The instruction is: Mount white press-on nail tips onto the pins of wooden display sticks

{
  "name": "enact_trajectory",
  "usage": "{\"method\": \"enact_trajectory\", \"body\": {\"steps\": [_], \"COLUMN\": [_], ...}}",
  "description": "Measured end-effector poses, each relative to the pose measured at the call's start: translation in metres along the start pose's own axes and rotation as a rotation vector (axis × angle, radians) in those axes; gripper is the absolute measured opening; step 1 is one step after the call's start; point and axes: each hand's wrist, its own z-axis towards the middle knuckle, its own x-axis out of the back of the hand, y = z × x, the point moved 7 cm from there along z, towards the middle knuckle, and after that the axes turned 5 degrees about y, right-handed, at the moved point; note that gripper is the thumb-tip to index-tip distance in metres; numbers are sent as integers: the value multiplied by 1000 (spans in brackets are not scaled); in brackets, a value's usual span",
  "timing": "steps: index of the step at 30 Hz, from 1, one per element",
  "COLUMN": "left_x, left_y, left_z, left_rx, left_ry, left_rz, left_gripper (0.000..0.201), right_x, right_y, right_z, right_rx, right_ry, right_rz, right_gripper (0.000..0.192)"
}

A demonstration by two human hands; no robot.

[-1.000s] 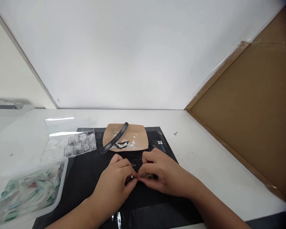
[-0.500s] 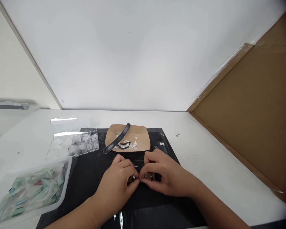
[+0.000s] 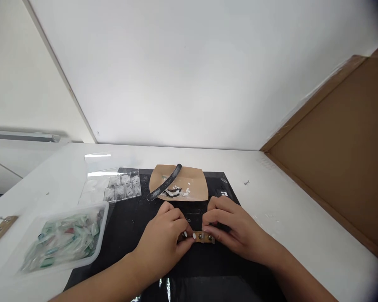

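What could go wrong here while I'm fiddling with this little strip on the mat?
The left hand and right hand pinch a small brown strip carrying tiny white pieces; one may pop off and be hard to find. The loose white bits on the brown paper tray sit just beyond the knuckles, so a forward nudge might scatter them. The black file overhangs the tray's edge and could tip off.

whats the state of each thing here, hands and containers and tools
left hand: fingers pinched on the small brown strip
right hand: fingertips pressed on the strip's other end
small brown strip: flat on the black mat, white pieces on it
clear compartment box: lid open
plastic tub: uncovered, filled with small packets
nail file: resting across the brown paper tray
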Motion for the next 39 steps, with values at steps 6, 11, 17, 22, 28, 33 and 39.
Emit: {"method": "enact_trajectory", "body": {"steps": [6,11,17,22,28,33,39], "left_x": [4,5,16,26,28,30,32], "left_y": [1,2,16,28,36,37,40], "left_z": [1,0,-2,-4,-5,-4,-3], "left_rx": [-60,-113,-207,-286,-364,-370,-421], "left_ry": [52,107,211,274,257,277,290], "left_rz": [29,14,-47,-69,-37,-17,12], "left_gripper": [21,33,43,32,24,21,18], "right_x": [4,5,10,19,25,22,25], "right_y": [1,1,-3,-3,6,13,8], "right_z": [-1,-1,4,3,-3,-5,-3], "right_rx": [18,66,148,151,65,28,116], "right_ry": [26,54,110,192,244,224,254], "right_rz": [18,-35,-81,-45,-83,-142,-146], "right_gripper": [21,30,28,16,44,51,25]}}
